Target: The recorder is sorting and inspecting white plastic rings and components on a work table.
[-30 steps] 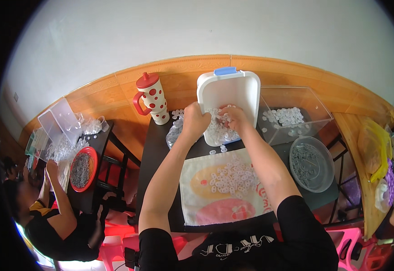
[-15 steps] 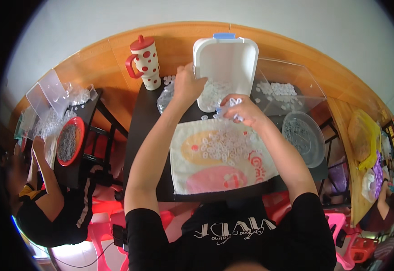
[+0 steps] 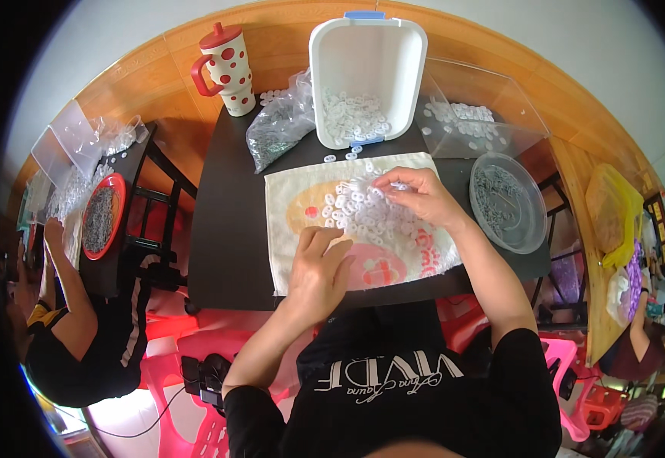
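Note:
A pile of small white oval plastic pieces with holes (image 3: 370,210) lies on a printed cream cloth (image 3: 283,252). My right hand (image 3: 424,197) rests over the right side of the pile, fingers stretched out and apart from the thumb, with some pieces showing between them. Over the cloth's front left part is my left hand (image 3: 317,271), its fingers loosely bent and the thumb apart, holding nothing. Behind the cloth, a white bin with blue clips (image 3: 319,84) lies tipped toward me, with more of the pieces inside.
A bag of small dark parts (image 3: 279,126) and a red-spotted tumbler (image 3: 233,72) stand back left. To the right are a clear box (image 3: 512,107) with white pieces and a round clear tub (image 3: 534,217). A co-worker (image 3: 77,328) sits left, by a red bowl (image 3: 122,202).
My left hand has left the bin's rim and come down over the cloth. The right hand has moved from the bin mouth to the pile, which has grown. The view has tilted down.

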{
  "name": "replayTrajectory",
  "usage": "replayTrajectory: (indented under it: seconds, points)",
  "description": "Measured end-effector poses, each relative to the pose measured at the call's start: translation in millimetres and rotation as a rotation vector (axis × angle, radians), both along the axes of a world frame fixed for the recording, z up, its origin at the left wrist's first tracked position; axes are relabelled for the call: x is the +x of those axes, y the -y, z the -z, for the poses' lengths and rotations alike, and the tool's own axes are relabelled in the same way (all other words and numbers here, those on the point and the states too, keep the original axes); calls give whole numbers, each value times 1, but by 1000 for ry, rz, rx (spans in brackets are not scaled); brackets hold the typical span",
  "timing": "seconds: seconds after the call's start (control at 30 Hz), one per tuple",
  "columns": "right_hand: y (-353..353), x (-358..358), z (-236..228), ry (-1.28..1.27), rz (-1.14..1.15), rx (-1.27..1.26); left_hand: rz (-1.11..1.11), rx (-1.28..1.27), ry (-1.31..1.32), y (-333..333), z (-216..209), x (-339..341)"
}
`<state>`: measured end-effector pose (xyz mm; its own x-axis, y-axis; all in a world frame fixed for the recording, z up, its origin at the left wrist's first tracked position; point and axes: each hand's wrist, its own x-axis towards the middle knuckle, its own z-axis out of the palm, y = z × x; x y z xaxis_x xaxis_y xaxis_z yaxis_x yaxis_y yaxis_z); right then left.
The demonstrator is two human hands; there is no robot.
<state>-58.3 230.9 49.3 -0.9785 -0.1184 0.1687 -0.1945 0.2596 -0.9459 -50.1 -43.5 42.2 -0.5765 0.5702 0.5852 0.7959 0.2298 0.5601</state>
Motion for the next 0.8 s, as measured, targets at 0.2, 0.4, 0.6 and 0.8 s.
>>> replayTrajectory:
  seconds: [0.2, 0.4, 0.6, 0.8]
  points:
    - [-7, 16, -14, 114, 1, 58, 13, -34, -46, -21, 15, 22]
    - [1, 11, -13, 34, -84, -142, 19, -75, -100, -30, 17, 28]
    - [-4, 16, -1, -5, -93, -168, 10, -91, -67, -33, 19, 31]
    - [7, 41, -2, -431, 260, 222, 46, -54, -51, -43, 13, 34]
